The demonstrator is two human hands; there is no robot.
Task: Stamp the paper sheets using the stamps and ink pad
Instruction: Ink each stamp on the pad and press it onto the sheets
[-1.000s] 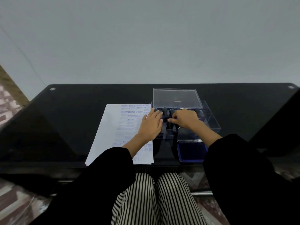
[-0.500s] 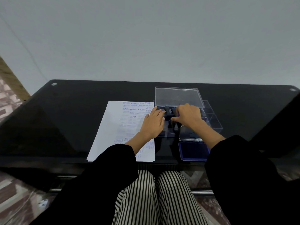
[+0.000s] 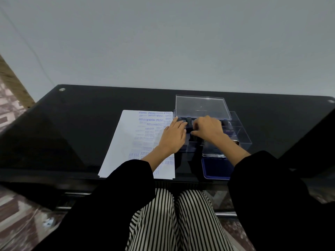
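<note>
We get dim, flat, cool light. The black glass table point(image 3: 81, 127) returns a faint grey sheen on its far half, and a dark reflection crosses its left part. Its far edge bows with wide-angle distortion. Print on the paper sheets point(image 3: 125, 142) reads crisp toward the table's far edge, smeared mid-page. Below its near edge the sleeves point(image 3: 108, 205) are detail-less black.

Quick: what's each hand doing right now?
Left hand: open, resting at left edge of the stamp box.
Right hand: curled over the stamps; grip cannot be told.
</note>
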